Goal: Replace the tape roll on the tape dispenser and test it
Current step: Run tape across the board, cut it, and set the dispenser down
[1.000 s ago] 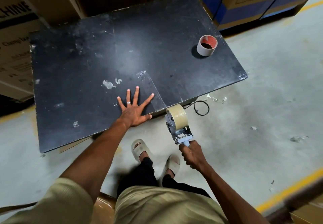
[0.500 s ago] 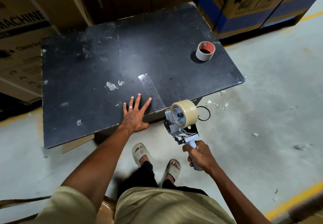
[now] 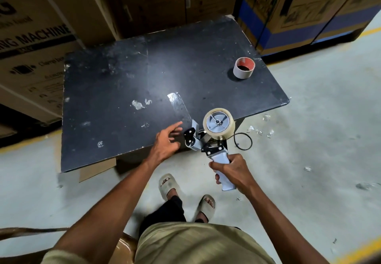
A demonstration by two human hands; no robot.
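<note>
My right hand grips the grey handle of the tape dispenser, held in the air over the black table's near edge. A full clear tape roll sits on its hub. A strip of clear tape lies stuck on the table and runs up to the dispenser's front. My left hand hovers just left of the dispenser's roller, fingers apart, holding nothing. An empty cardboard tape core, red inside, stands near the table's far right corner.
Large cardboard boxes stand close behind and left of the table. Scraps of tape and a black cable loop lie on the concrete floor at the right. My sandalled feet are below the table edge.
My left hand lifted off the table, where it lay flat, and moved toward the dispenser. The right hand raised the dispenser and turned it so the roll's side faces up.
</note>
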